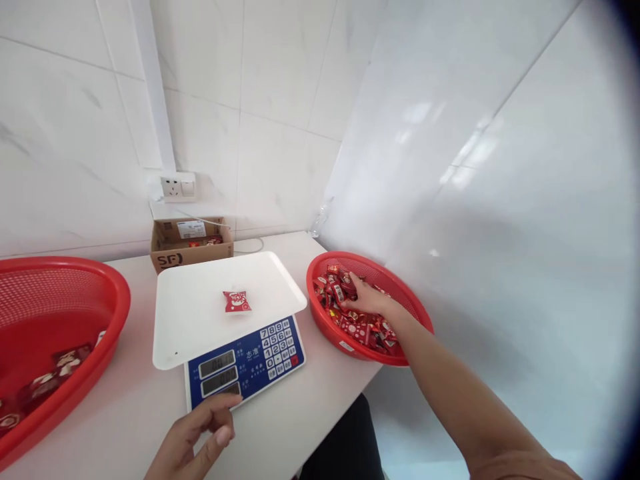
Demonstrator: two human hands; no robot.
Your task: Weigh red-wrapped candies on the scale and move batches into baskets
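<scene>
My right hand reaches into a red plastic basket on the right, its thumb and fingers spread over a heap of small red wrapped snack packets. The fingertips touch the packets; I see none clearly gripped. My left hand hovers by the front edge of a blue digital scale, fingers loosely curled, with a gap between thumb and index finger and nothing in it. On the scale's white tray lies a single red packet. The digits on the displays are too faint to read surely.
At the left stands a larger red basket with several dark red packets inside. Behind the scale is an open cardboard box holding more packets. A wall socket and cable are above it. Walls close in the table behind and right.
</scene>
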